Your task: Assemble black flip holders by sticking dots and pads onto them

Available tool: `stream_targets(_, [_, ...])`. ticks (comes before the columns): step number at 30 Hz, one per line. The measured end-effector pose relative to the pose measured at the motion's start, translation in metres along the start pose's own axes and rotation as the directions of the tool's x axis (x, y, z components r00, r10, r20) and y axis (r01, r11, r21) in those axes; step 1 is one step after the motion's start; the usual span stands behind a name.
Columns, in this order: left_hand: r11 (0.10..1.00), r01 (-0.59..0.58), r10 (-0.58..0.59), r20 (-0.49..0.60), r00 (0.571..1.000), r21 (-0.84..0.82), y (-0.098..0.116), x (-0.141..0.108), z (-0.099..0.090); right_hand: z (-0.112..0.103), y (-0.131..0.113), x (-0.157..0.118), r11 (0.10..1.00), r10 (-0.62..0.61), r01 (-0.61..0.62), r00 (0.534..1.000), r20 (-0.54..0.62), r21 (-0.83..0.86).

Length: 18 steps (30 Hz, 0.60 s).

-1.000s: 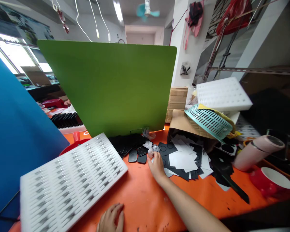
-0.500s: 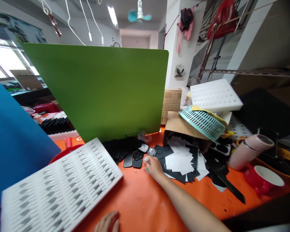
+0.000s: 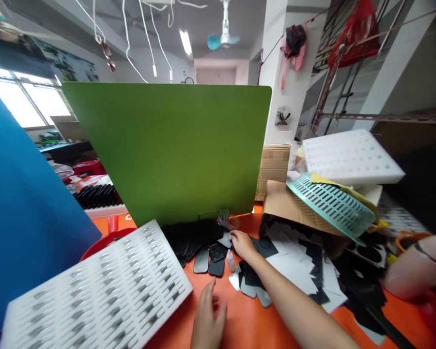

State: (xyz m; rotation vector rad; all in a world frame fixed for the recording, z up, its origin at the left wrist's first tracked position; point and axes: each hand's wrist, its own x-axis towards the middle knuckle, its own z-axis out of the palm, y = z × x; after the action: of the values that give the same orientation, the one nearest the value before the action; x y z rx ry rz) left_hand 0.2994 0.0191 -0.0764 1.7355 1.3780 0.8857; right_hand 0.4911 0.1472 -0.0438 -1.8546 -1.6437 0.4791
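My right hand (image 3: 244,245) is at the back of the orange table, its fingers closed at the small pieces by the green board's foot; what they grip is hidden. A small white bottle (image 3: 230,261) stands just in front of it, beside several dark rounded plates (image 3: 201,261). Nearer to me, my left hand (image 3: 209,317) is over the table with thumb and fingers apart, holding nothing. Black and white sheets (image 3: 292,271) lie in a loose pile to the right, partly under my right forearm.
A white slotted rack (image 3: 98,291) fills the left front. The green board (image 3: 178,150) stands behind. At the right are an open cardboard box (image 3: 294,206), a teal basket (image 3: 330,203), a white foam block (image 3: 352,157) and a pink flask (image 3: 417,266).
My right hand has left the white bottle and moved to the pieces behind it. My left hand has come further into view, rightward and up. The view has shifted.
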Motion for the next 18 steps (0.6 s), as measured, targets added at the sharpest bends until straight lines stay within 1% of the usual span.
stream_targets(3, [0.999, 0.05, -0.05, 0.007, 0.999, 0.015, 0.023, 0.045, 0.016, 0.01, -0.006, 0.026, 0.999, -0.033, 0.035, 0.997, 0.072, -0.038])
stream_targets(4, [0.998, 0.044, -0.044, 0.007, 0.999, 0.038, 0.029, 0.057, 0.02, 0.014, -0.008, 0.031, 0.998, -0.045, 0.049, 0.994, 0.095, -0.049])
stream_targets(6, [0.996, 0.009, -0.013, 0.036, 0.999, 0.092, 0.037, 0.075, 0.025, 0.018, -0.011, 0.034, 0.995, -0.075, 0.084, 0.987, 0.144, -0.059])
stream_targets(8, [0.991, -0.018, 0.007, 0.078, 0.997, 0.13, 0.04, 0.081, 0.026, 0.019, -0.012, 0.032, 0.99, -0.12, 0.134, 0.97, 0.213, -0.052])
stream_targets(10, [0.992, -0.013, -0.001, 0.109, 0.994, 0.126, 0.039, 0.078, 0.022, 0.017, -0.011, 0.029, 0.983, -0.163, 0.181, 0.943, 0.29, -0.035])
stream_targets(12, [0.998, -0.007, -0.001, 0.121, 0.993, 0.069, 0.034, 0.067, 0.016, 0.014, -0.011, 0.028, 0.981, -0.17, 0.192, 0.93, 0.325, -0.037])
stream_targets(15, [0.999, 0.044, -0.042, 0.096, 0.994, -0.016, 0.023, 0.038, 0.006, 0.015, -0.015, 0.035, 0.985, -0.115, 0.147, 0.953, 0.279, -0.095])
stream_targets(18, [0.983, 0.182, -0.182, 0.014, 0.983, -0.028, 0.007, 0.004, -0.005, 0.022, -0.024, 0.048, 0.984, -0.046, 0.084, 0.972, 0.232, -0.159])
